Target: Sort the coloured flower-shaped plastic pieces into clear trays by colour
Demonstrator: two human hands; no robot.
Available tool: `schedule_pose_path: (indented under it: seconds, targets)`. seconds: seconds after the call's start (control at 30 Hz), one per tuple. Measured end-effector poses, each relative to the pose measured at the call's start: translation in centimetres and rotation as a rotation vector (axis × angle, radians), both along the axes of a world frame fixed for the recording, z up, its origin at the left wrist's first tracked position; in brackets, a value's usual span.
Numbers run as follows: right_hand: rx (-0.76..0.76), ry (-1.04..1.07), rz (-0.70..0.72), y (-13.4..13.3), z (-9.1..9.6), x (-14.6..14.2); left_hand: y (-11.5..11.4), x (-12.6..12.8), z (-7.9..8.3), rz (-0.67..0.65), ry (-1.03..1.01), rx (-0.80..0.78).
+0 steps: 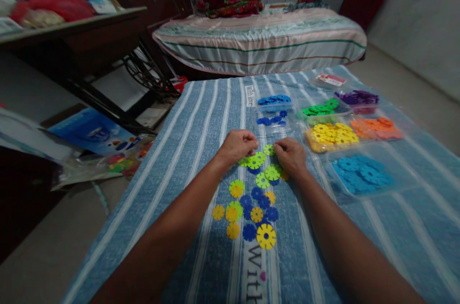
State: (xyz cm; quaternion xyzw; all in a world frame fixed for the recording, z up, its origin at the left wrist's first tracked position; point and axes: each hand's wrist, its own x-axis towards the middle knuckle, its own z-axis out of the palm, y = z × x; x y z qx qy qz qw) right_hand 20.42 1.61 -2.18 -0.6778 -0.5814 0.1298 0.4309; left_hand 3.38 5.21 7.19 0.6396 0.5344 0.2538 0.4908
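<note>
- My left hand (240, 145) has its fingers curled in toward the thumb, right beside a cluster of lime-green discs (256, 160); I cannot tell whether a disc is caught between the fingertips.
- My right hand (292, 155) has thumb and forefinger drawn close at the edge of a single lime disc (269, 150). Whether it pinches the disc or only touches it, I cannot tell; a small grip at the rim would suit so thin a piece.
- Both hands are near each other over the middle of the desk, probably so that each can reach the same small pieces.
- More lime pieces (273, 172) lie just nearer to me than that single disc, partly over dark blue and yellow ones.
- Between my forearms, dark blue discs (249, 232) and amber discs (233, 231) lie loosely mixed, with a larger yellow disc (266, 236) nearest me, likely so that they stay within easy reach.
- Clear boxes stand to the right and beyond, seemingly sorted by colour: light blue discs (366, 174), yellow discs (330, 134), orange discs (377, 128), green discs (321, 108), purple discs (357, 98), and blue discs (275, 99). Kept there, they presumably leave my working spot free.
- A striped cloth (201, 117) covers the desk, perhaps to stop pieces sliding; a bed (258, 50) stands beyond it.
</note>
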Motion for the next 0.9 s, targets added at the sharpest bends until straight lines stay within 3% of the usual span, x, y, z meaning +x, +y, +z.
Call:
schedule_pose_path:
  seconds: [0.13, 0.27, 0.53, 0.67, 0.83, 0.9]
  targets:
    - [-0.002, -0.003, 0.011, 0.0, 0.0, 0.1, -2.2, -2.3, -1.7, -0.257, 0.241, 0.006]
    - [0.009, -0.005, 0.011, 0.0, 0.0, 0.1, -4.4, -3.0, -1.5, -0.451, 0.463, 0.058]
    - [0.017, -0.004, 0.017, -0.1, -0.1, 0.2, -6.0, -2.2, -0.7, -0.620, 0.700, 0.148]
    - [0.018, 0.004, 0.013, 0.0, -0.1, 0.2, -5.8, -2.3, -1.3, -0.594, 0.615, 0.106]
    - [0.003, 0.000, 0.009, 0.0, -0.1, 0.1, -4.5, -3.0, -1.8, -0.532, 0.257, -0.191]
    - [0.001, 0.004, 0.008, 0.1, -0.1, 0.1, -3.6, -3.0, -1.4, -0.478, 0.151, -0.237]
